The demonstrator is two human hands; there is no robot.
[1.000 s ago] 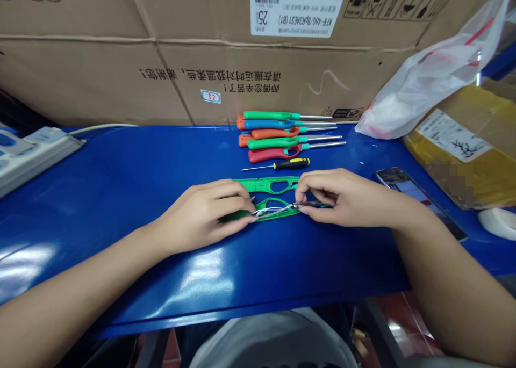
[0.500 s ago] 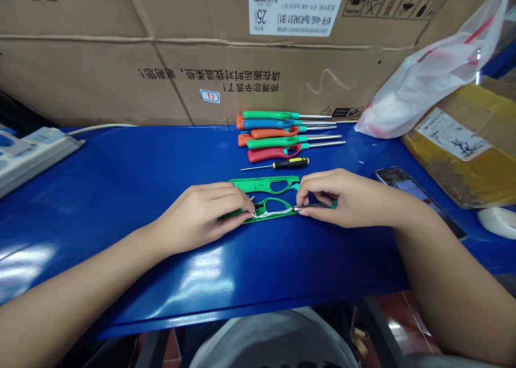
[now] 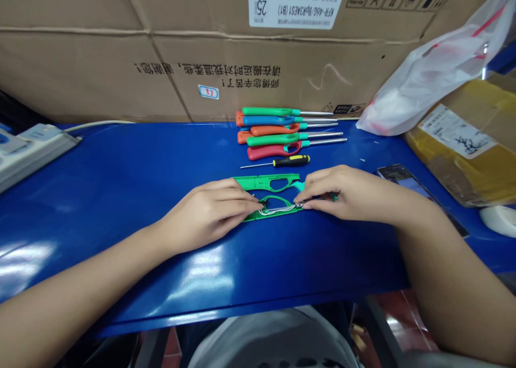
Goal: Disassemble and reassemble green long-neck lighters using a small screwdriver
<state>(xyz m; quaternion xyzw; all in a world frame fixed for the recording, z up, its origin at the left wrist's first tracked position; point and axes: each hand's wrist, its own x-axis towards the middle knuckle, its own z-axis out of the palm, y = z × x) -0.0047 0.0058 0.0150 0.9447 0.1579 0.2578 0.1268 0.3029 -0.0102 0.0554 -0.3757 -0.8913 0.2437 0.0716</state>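
A green shell (image 3: 277,214), the open half of a long plastic handle, lies flat on the blue tabletop (image 3: 121,180), and both hands are on it. The left hand (image 3: 209,212) covers the shell's left end, its fingers laid close together and pressing down, with the tips drawn narrow on the left end of the white wires (image 3: 278,209) that run along the inside of the shell. The right hand (image 3: 342,192) rests on the shell's right end, its thumb and forefinger pinched shut on a small metal piece (image 3: 299,203) where the wires finish.

Just behind the shell, almost touching it, lies a second green half (image 3: 266,182) of the same shape, partly hidden by the right hand. Behind that half lies a thin screwdriver (image 3: 290,161) with a black and yellow handle. Farther behind the shell is a neat pile of long-nosed lighters (image 3: 274,134) in green, blue, orange and red, their metal tubes pointing right. Well behind the shell, a big cardboard box (image 3: 100,62) stands as a wall.

To the right of the shell a phone (image 3: 399,174) lies face up. Farther right are a yellow parcel (image 3: 475,153) and a white roll (image 3: 500,220), and to the right and behind is a white plastic bag (image 3: 423,83). Far left of the shell sits a power strip (image 3: 32,148).
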